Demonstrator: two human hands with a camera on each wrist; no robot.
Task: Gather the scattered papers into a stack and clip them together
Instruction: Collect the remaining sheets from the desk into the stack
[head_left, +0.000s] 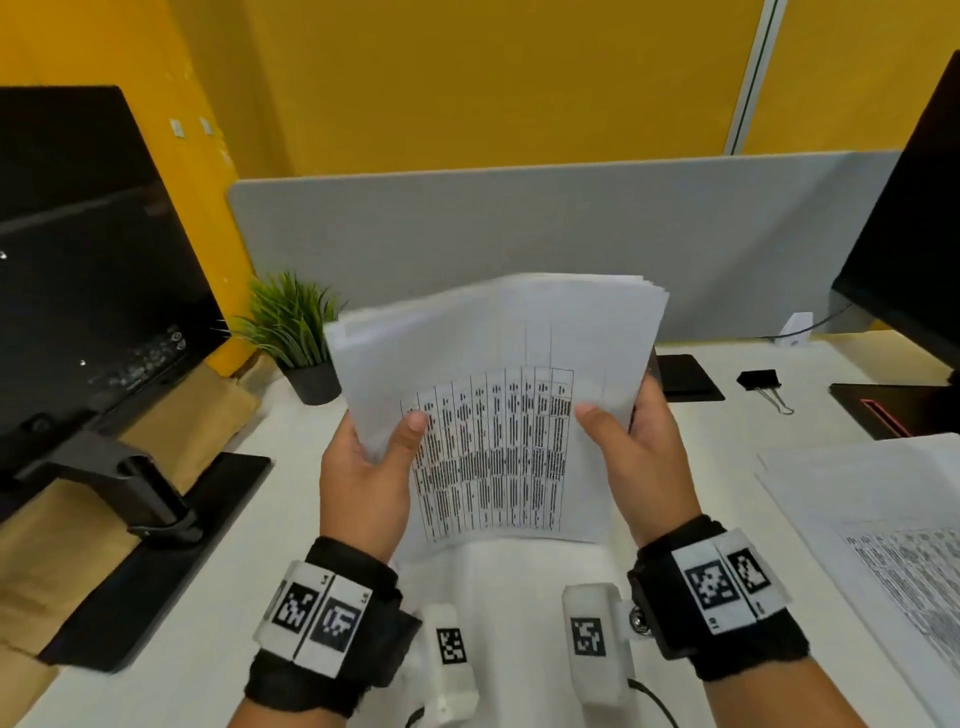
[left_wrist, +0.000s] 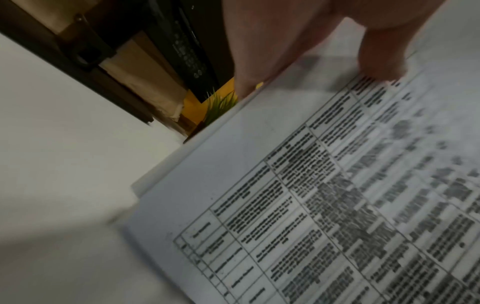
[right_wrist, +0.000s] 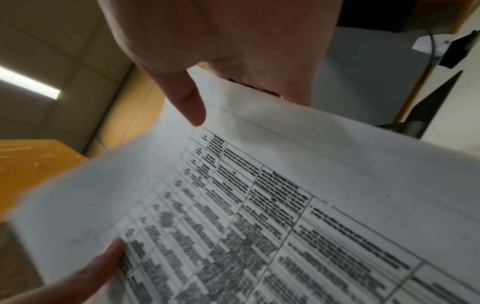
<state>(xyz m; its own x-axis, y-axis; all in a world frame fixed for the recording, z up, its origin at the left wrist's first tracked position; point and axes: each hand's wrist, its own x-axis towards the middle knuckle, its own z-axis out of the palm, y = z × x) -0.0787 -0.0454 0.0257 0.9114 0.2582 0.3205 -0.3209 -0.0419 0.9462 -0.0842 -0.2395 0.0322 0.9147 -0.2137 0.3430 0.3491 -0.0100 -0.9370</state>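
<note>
White surface (head_left: 260, 597), yellow wall behind | paper stack (head_left: 498, 395) upright above surface | left grip (head_left: 363, 467), right grip (head_left: 639, 457) clamped on stack's side edges | binder clip (head_left: 759, 380) far right, apart

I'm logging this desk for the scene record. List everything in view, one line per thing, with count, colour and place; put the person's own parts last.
stack of papers: one, white with a printed table, held upright above the desk, bottom edge at the surface
loose papers: at least two sheets, white, printed, lying at the right edge
binder clip: one, black with wire handles, on the desk right of the stack
desk: one, white
monitors: two, black, far left and far right
potted plant: one, green in a dark pot, behind the stack to the left
divider: one, grey, behind the desk
wall: yellow, behind the divider
left hand: grips the stack's left edge
right hand: grips the stack's right edge
</note>
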